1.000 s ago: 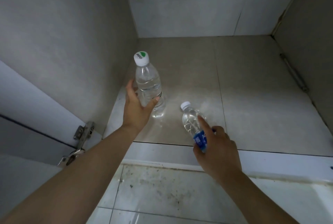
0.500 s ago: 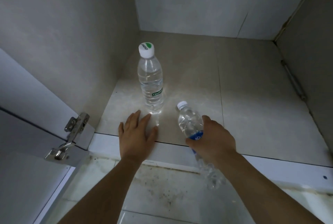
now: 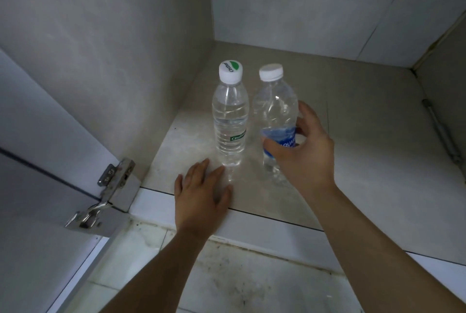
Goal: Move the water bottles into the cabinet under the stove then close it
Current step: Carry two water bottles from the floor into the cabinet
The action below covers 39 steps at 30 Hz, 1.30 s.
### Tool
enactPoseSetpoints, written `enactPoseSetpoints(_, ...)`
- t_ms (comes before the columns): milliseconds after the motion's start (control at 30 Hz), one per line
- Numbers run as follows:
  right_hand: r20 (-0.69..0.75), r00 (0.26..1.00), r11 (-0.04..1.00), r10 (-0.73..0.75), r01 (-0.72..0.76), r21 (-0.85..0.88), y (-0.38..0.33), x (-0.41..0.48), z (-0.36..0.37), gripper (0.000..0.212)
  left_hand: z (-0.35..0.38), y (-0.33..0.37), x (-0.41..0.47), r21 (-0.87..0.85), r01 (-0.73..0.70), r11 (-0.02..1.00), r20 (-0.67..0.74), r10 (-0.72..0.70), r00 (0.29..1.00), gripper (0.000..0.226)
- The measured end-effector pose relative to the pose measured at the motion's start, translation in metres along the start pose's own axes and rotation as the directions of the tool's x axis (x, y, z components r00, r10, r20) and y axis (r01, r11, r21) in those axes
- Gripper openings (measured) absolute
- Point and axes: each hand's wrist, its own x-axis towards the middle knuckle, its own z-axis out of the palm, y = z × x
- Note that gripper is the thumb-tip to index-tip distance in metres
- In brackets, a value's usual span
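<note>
Two clear water bottles stand upright side by side on the tiled cabinet floor (image 3: pixel 353 121). The left bottle (image 3: pixel 230 113) has a white cap with a green mark and a green label; nothing holds it. The right bottle (image 3: pixel 276 106) has a plain white cap and a blue label. My right hand (image 3: pixel 302 151) grips its lower half, thumb in front and fingers round the far side. My left hand (image 3: pixel 201 194) lies flat, fingers spread, on the cabinet floor at the front edge, just in front of the green-label bottle and not touching it.
The cabinet door (image 3: pixel 37 186) hangs open at the left on a metal hinge (image 3: pixel 111 186). Grey walls close the cabinet at left, back and right. A thin pipe (image 3: pixel 440 131) runs along the right wall. Dirty floor tiles (image 3: pixel 252 282) lie below the white sill.
My right hand lifted the blue-label bottle from a tilt at the front edge and stood it upright beside the green-label bottle. My left hand, which had released that bottle, stays flat on the floor.
</note>
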Motion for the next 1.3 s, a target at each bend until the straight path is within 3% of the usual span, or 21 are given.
enactPoseSetpoints(200,-0.086,0.996,0.989,-0.014,0.026,0.146,0.016,0.0,0.014,0.077,0.001,-0.002,0.001,0.0,-0.012,1.0,0.001,0.012,1.0,0.056)
enactPoseSetpoints(367,-0.118,0.993,0.99,0.001,0.016,0.141,0.023,-0.007,0.011,0.079,0.0,-0.001,0.001,0.002,-0.007,1.0,0.007,0.007,1.0,0.056)
enactPoseSetpoints(500,-0.062,0.998,0.997,-0.002,0.006,0.072,0.018,-0.013,0.007,0.083,-0.002,0.0,0.0,0.003,-0.011,1.0,0.006,0.011,1.0,0.058)
enactPoseSetpoints(600,-0.038,0.996,0.995,0.074,-0.077,-0.059,0.012,-0.026,-0.001,0.084,-0.004,0.0,-0.001,0.016,-0.013,1.0,0.059,0.012,0.998,0.063)
enactPoseSetpoints(700,0.029,0.989,0.952,0.147,-0.134,-0.274,0.014,-0.047,-0.021,0.082,-0.015,0.003,-0.004,0.09,-0.04,0.995,0.209,0.021,0.978,0.065)
enactPoseSetpoints(767,0.181,0.968,0.89,0.176,-0.078,-0.449,0.015,-0.064,-0.039,0.08,-0.03,0.007,-0.009,0.144,-0.048,0.988,0.305,0.002,0.953,0.06)
enactPoseSetpoints(900,0.439,0.835,0.707,0.333,0.087,-0.702,0.003,-0.096,-0.083,0.076,-0.079,0.02,-0.042,0.165,-0.082,0.983,0.378,0.013,0.926,0.062)
enactPoseSetpoints(1000,0.504,0.767,0.647,0.397,0.155,-0.746,-0.034,-0.118,-0.116,0.075,-0.133,0.04,-0.075,0.186,-0.112,0.976,0.433,0.021,0.901,0.064)
enactPoseSetpoints(1133,0.497,0.755,0.603,0.427,0.172,-0.779,-0.12,-0.152,-0.159,0.076,-0.227,0.086,-0.117,0.137,-0.129,0.982,0.461,0.052,0.886,0.07)
enactPoseSetpoints(1233,0.5,0.732,0.543,0.462,0.212,-0.812,-0.208,-0.174,-0.199,0.078,-0.319,0.128,-0.139,0.138,-0.159,0.978,0.493,0.072,0.867,0.073)
enactPoseSetpoints(1300,0.475,0.733,0.553,0.487,0.162,-0.817,-0.281,-0.185,-0.234,0.079,-0.394,0.162,-0.152,0.134,-0.194,0.972,0.497,0.103,0.861,0.078)
